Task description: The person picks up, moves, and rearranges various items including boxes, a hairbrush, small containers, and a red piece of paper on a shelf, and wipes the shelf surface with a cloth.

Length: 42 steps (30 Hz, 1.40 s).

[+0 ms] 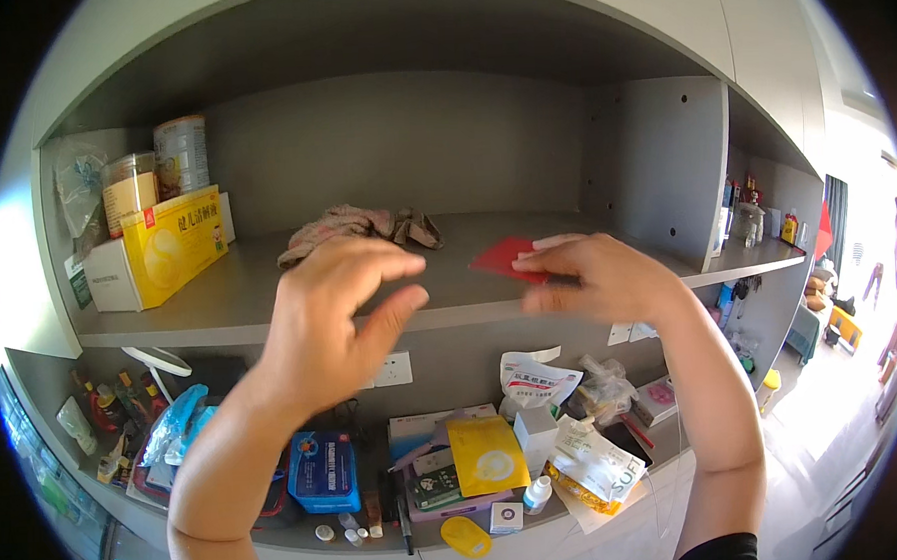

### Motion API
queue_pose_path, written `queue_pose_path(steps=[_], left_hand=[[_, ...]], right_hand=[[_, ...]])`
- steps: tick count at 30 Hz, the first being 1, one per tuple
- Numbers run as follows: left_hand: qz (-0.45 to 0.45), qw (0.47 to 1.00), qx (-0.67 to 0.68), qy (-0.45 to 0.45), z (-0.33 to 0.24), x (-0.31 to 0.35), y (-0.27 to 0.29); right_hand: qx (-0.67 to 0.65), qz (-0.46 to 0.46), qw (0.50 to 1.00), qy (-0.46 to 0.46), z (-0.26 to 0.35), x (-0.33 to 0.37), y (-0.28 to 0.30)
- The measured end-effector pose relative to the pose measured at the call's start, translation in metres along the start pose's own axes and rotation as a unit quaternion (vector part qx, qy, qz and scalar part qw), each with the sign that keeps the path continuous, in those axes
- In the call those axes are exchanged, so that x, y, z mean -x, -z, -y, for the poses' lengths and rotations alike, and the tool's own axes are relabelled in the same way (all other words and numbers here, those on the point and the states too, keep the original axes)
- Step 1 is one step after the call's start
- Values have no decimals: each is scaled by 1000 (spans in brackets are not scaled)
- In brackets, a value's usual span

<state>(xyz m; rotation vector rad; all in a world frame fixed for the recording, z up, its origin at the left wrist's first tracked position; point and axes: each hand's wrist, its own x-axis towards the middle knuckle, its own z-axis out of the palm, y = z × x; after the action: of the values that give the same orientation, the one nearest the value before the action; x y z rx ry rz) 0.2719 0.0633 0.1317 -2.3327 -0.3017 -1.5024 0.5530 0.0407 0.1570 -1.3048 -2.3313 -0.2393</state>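
My left hand (pixel 335 320) is raised before the upper shelf. Its fingers and thumb are apart with nothing between them. To the right, my right hand (pixel 603 273) grips a flat red packet (pixel 503 260), thin like a card or envelope, between fingers and thumb. A dark strip shows under those fingers, but I cannot tell what it is. Behind the left hand, a crumpled brownish cloth (pixel 338 225) lies on the shelf (pixel 469 291).
On the shelf's left stand a yellow box (pixel 179 247), a tin (pixel 181 157) and a lidded jar (pixel 130 191). The crowded counter below holds a blue box (pixel 324 473), a yellow packet (pixel 488 456), a white bottle (pixel 537 494) and pouches. A divider (pixel 664 170) bounds the shelf on the right.
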Motion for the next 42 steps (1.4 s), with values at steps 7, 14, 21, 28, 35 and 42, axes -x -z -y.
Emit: queue_pose_path(steps=[7, 14, 21, 28, 35, 42], left_hand=[[-113, 983, 143, 24, -54, 43, -47], [1, 753, 497, 431, -67, 73, -51], [24, 631, 536, 561, -82, 120, -62], [-24, 460, 638, 618, -93, 205, -93], [0, 43, 826, 562, -118, 297, -124], [19, 253, 669, 699, -132, 303, -115]], right_hand=[[125, -324, 906, 241, 14, 36, -47], [238, -404, 829, 305, 42, 75, -81], [167, -343, 864, 329, 60, 118, -141], [-109, -345, 927, 96, 87, 157, -232], [-812, -131, 495, -281, 116, 161, -284], [-741, -180, 519, -388, 95, 174, -319]])
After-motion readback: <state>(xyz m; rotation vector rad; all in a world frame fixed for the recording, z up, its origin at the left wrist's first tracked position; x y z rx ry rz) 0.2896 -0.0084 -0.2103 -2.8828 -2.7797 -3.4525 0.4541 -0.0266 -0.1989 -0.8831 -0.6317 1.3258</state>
